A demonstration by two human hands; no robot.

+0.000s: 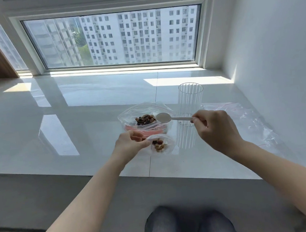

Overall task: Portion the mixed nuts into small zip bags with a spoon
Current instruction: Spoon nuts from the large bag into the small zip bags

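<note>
- The spoon [169,118] is pinched by its handle in the right hand [216,127], fingers curled round the end; its bowl appears empty and is held just beside the mixed nuts [145,119], over the large bag's edge.
- The mouth of the small zip bag [160,145] is pinched by the fingers of the left hand [130,143]; the bag rests on the ledge just right of that hand and already holds a small heap of nuts.
- The large bag [142,117], seemingly set in a pink bowl [146,131], lies just beyond the left hand and left of the right hand.
- A spill is judged the main risk: if the small bag's mouth is allowed to sag shut, nuts tipped from the spoon would be scattered on the glossy ledge [73,125].
- The large bag's loose rim could be caught by the spoon during scooping, and the bowl dragged or tipped.
- The ribbed glass [191,104] stands just behind the right hand; it could be knocked over by a backward swing of the knuckles.
- The spare bags [247,116], right of the right hand, could be swept off by the forearm.
</note>
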